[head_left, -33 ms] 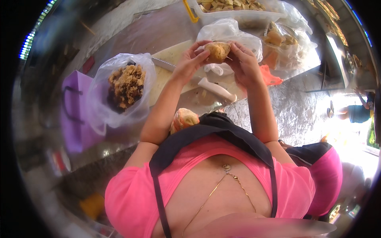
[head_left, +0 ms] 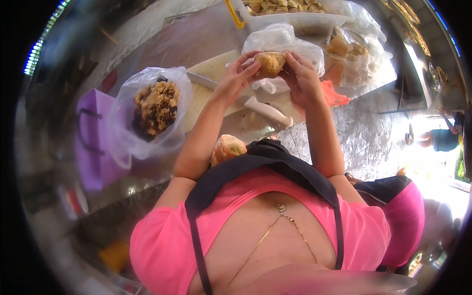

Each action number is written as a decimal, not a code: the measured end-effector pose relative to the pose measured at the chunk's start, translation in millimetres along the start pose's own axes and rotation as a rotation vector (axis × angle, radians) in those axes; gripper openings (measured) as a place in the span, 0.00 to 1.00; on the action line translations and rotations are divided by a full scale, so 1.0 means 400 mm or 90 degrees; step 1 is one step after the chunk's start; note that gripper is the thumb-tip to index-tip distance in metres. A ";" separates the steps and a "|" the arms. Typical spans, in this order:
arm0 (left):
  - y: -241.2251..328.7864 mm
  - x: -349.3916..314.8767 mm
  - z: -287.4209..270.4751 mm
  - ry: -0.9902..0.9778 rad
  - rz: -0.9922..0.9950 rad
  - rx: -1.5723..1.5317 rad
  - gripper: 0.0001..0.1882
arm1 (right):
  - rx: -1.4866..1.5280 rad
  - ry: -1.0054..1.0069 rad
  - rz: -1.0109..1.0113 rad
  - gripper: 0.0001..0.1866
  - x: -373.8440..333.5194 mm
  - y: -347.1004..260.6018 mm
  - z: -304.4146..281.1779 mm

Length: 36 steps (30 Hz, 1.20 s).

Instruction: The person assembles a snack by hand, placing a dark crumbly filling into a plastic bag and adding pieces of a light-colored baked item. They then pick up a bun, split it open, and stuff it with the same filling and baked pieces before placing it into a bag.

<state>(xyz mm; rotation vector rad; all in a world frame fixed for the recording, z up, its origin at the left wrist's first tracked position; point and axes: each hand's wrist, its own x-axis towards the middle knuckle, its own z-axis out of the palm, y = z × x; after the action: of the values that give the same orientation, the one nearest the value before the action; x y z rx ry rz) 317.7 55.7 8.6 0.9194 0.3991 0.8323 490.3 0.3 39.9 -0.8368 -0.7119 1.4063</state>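
A golden-brown piece of food that looks like a fried tofu puff (head_left: pixel 269 64) is held up over the work table. My left hand (head_left: pixel 241 73) pinches its left side between thumb and fingers. From the other side, the thumb and fingers of my right hand (head_left: pixel 301 71) close on it. Below the hands lies a knife with a white handle (head_left: pixel 268 111), its blade partly behind my left forearm. Under the blade is a pale cutting board (head_left: pixel 211 64). To the left, an open clear plastic bag (head_left: pixel 178 108) holds a dark and light brown crumbly mixture (head_left: pixel 156 105).
A white tub (head_left: pixel 300 20) of cut tan pieces stands at the far side. Beside it are a white plastic bag (head_left: pixel 275 37) and a clear bag of tan pieces (head_left: pixel 346 51). Orange plastic (head_left: pixel 335 93) lies at right, a purple paper bag (head_left: pixel 96 142) at left. Someone in teal (head_left: pixel 442 140) is farther right.
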 end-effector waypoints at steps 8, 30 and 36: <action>0.003 0.017 0.044 0.182 -0.042 0.160 0.27 | -0.365 0.149 -0.255 0.10 0.022 0.064 -0.001; -0.019 0.071 0.093 0.225 0.046 0.114 0.24 | -0.236 0.122 -0.198 0.13 0.008 0.055 -0.061; -0.015 0.060 0.092 0.234 -0.001 0.069 0.25 | -0.162 0.082 -0.159 0.08 0.012 0.053 -0.057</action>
<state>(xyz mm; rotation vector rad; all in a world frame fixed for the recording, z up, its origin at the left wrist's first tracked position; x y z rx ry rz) 358.6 52.6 25.4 0.8645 0.7698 0.9893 498.2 3.1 9.4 -0.9901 -0.8760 1.0419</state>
